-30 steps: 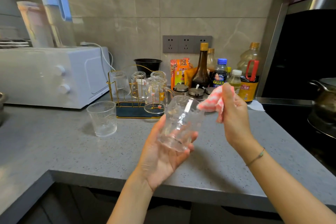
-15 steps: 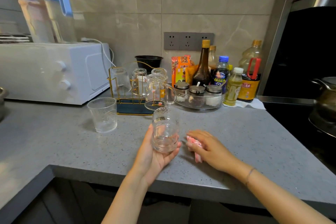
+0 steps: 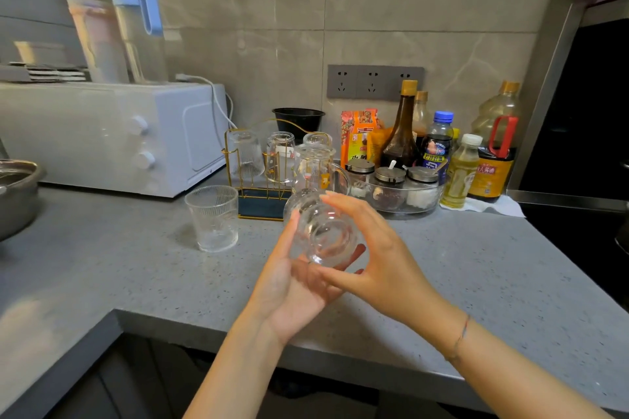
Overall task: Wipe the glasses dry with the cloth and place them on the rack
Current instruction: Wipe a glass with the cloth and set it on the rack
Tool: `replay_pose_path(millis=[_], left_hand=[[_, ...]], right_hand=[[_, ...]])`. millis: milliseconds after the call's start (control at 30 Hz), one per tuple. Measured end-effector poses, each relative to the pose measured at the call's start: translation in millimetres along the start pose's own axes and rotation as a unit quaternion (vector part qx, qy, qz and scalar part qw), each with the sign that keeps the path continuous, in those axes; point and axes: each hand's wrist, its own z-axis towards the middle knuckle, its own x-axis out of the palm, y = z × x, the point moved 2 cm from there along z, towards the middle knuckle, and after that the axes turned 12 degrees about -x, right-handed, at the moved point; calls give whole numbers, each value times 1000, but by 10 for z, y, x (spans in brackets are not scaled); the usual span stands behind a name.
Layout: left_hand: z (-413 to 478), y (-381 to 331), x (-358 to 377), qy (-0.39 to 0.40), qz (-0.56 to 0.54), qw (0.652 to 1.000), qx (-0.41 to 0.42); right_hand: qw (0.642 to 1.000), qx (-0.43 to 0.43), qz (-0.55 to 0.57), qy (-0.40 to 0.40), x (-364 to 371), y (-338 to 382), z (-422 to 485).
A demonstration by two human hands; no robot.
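A clear patterned glass (image 3: 323, 235) is held above the grey counter, tilted with its mouth toward me. My left hand (image 3: 289, 292) cradles it from below and the left, thumb up along its side. My right hand (image 3: 381, 265) spans it from the right, fingers over the top and thumb underneath. A gold wire rack (image 3: 262, 206) with a blue base stands just behind, holding upturned glasses and a glass pitcher (image 3: 316, 170). A ribbed glass (image 3: 214, 218) stands upright on the counter left of the rack. The cloth is out of sight.
A white oven (image 3: 112, 136) with jugs on top fills the back left. A metal pot (image 3: 17, 194) sits at the far left edge. Spice jars in a clear tray (image 3: 398, 207) and several bottles (image 3: 490, 153) line the back right. A stove area lies to the right.
My right hand laid the pink cloth on the counter, then came up empty and took hold of the glass. The glass rose a little and tipped its mouth toward me.
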Motion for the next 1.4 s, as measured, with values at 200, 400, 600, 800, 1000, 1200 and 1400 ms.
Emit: replay_pose_path(millis=[200,400,600,800,1000,1200,1400], left_hand=[[-100,-386,-43,-5,118,992,54],[-121,-793,-268,-205,409,854,249],[-25,-1223,-962,-415,543,464,564],[206,-1250,-1411,-478,601,472,433],[236,-1258,-1445,-466,606,477,434],[269,-1245,-1440,-463,592,492,440],[265,-1240,-1422,-463,590,493,442]], right_hand=[[999,-27,-11,-24,44,65,390],[998,-33,0,-53,105,-3,807],[998,32,26,-56,159,-258,1366],[996,84,12,-39,219,-542,1827],[992,122,0,8,331,-791,2065],[987,150,-19,59,503,-965,2224],[977,181,-44,108,695,-1114,2224]])
